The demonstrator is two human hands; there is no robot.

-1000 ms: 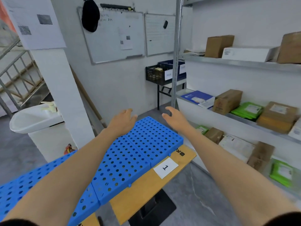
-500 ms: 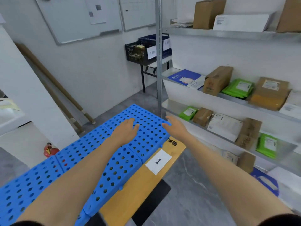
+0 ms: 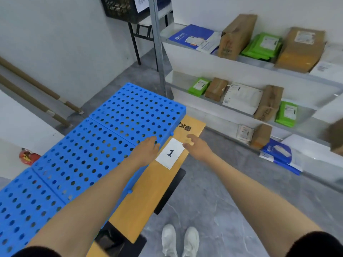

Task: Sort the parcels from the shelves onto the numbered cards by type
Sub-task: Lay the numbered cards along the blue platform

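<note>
Parcels [image 3: 300, 49]: unsorted, all on the shelves [image 3: 246, 64] at right. We count brown cardboard boxes [image 3: 235, 36], green mailers [image 3: 263, 46], a blue-and-white envelope [image 3: 193, 38] and a white mailer [image 3: 241, 97], lying flat or leaning on one another.

Numbered card [image 3: 170, 153]: white, flat on the wooden tabletop [image 3: 148, 193], just beside the blue perforated panels [image 3: 111, 136], between the hands.

Left hand [image 3: 146, 151]: grip released, fingers straight, over the panel edge.

Right hand [image 3: 196, 147]: grip released, fingers loosely spread, holding nothing.

Cut off: a brown box [image 3: 336, 140] at the right edge; a black crate [image 3: 120, 6] at the top.

Legible: "1" on the card. We cannot read the parcel labels or the dark stamp [image 3: 185, 127] on the tabletop.
</note>
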